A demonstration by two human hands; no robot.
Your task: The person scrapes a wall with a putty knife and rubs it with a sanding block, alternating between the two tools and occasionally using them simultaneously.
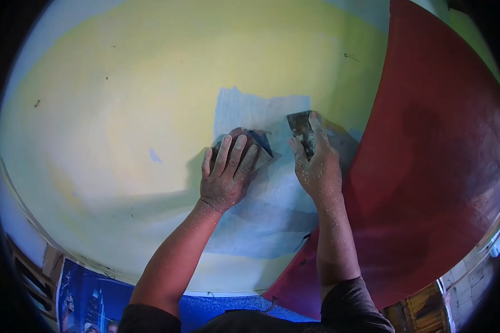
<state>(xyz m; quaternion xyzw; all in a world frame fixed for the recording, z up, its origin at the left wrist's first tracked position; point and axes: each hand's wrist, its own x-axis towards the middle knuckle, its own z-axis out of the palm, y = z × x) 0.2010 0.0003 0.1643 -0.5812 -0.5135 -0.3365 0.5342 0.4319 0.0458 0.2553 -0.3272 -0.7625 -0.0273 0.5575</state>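
My left hand (pixel 230 169) lies with spread fingers over a dark, angular piece (pixel 261 142) that looks like folded sandpaper, held against the curved panel. Most of this piece is hidden under the palm. To its right, my right hand (pixel 321 161) grips a flat dark scraper (pixel 301 129) between thumb and fingers, its blade pointing up and left. Pale flecks and dust cover both hands and wrists. Behind them, a light blue patch (pixel 261 108) with a ragged edge shows on the yellow panel (pixel 144 100).
A dark red section (pixel 427 144) of the same surface curves down the right side. Small dark marks dot the yellow part. Below the lower edge lie a blue printed sheet (pixel 100 297) and, at the lower right, brown boards (pixel 424 311).
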